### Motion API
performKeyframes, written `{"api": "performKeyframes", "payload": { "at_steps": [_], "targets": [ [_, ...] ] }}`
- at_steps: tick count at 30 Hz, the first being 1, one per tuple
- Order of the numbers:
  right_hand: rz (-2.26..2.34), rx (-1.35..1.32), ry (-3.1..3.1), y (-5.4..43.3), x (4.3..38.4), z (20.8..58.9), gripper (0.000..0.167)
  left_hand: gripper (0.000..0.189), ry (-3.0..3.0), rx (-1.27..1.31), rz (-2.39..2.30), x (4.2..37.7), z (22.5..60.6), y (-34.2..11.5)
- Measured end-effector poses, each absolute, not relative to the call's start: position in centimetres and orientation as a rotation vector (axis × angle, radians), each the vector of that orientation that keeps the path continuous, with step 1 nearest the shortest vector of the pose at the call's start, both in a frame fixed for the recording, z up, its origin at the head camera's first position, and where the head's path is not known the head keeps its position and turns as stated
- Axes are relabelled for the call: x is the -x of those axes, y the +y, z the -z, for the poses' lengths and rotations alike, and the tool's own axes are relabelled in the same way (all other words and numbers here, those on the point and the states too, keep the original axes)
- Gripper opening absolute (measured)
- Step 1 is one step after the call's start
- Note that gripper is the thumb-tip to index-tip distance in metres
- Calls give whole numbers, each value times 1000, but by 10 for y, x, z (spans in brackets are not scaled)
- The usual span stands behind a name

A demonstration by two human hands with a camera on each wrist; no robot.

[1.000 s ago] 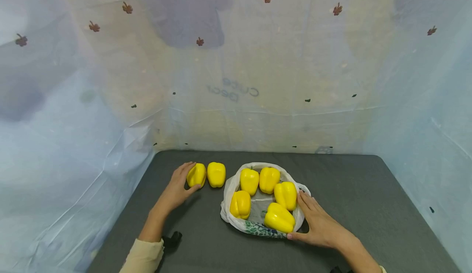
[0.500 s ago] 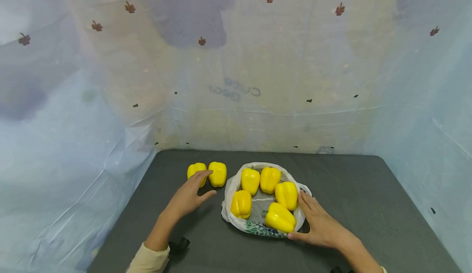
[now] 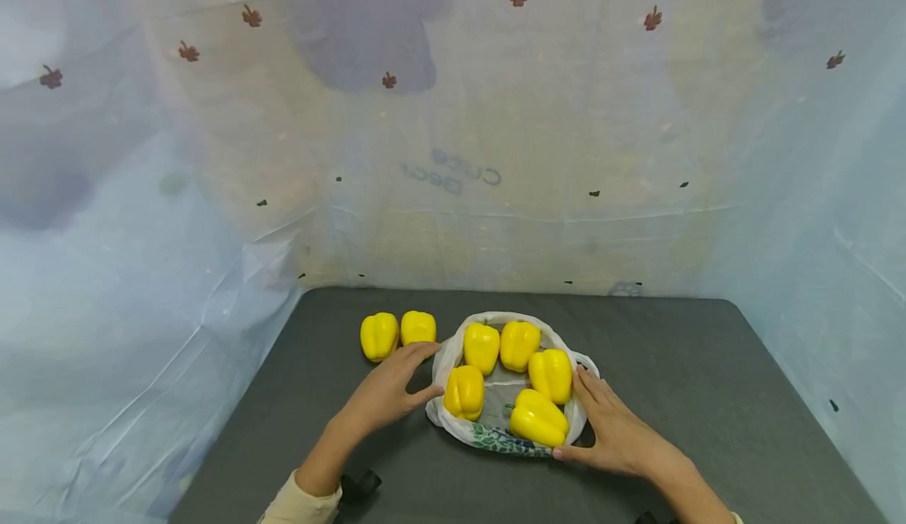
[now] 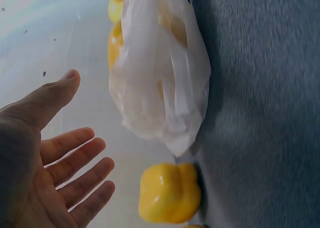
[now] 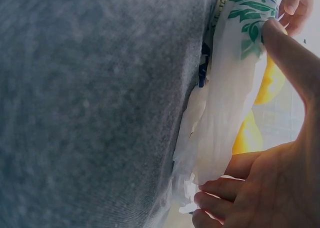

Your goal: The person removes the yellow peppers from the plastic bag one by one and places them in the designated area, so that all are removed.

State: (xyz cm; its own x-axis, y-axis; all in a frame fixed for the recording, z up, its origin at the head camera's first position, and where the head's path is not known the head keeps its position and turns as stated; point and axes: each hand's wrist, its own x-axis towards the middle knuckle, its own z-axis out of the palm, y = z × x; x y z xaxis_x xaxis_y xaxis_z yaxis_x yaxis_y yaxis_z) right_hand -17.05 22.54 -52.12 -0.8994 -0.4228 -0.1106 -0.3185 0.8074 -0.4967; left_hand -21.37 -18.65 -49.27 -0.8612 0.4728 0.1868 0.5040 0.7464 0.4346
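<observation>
A white plastic bag (image 3: 440, 415), its mouth rolled wide and printed with green leaves at the front, stands on the table holding several yellow bell peppers (image 3: 536, 418). My left hand (image 3: 385, 395) hovers at the bag's left rim, fingers and thumb spread with nothing between them. In the left wrist view the same spread fingers (image 4: 75, 160) face the bag's side (image 4: 155, 73), a gap apart from it. My right hand (image 3: 617, 431) rests against the bag's right side, thumb at the front rim and fingers extended along the far side.
Two bell peppers lie outside the bag at the back left: one farther left (image 3: 379, 337), the other (image 3: 418, 326) partly behind my left fingertips. The dark grey table (image 3: 708, 398) ends at patterned plastic sheeting (image 3: 538, 249) at the back and sides.
My left hand has moved right, away from the leftmost bell pepper, past the second one, to the bag's left rim. The right hand and the peppers have stayed in place.
</observation>
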Motion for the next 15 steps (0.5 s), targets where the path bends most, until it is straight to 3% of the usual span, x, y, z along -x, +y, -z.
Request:
{"api": "performKeyframes", "payload": {
  "at_steps": [15],
  "targets": [
    [709,566,2775,224,170,519,137,70,-2909,931,681,207,497,-165]
  ]
}}
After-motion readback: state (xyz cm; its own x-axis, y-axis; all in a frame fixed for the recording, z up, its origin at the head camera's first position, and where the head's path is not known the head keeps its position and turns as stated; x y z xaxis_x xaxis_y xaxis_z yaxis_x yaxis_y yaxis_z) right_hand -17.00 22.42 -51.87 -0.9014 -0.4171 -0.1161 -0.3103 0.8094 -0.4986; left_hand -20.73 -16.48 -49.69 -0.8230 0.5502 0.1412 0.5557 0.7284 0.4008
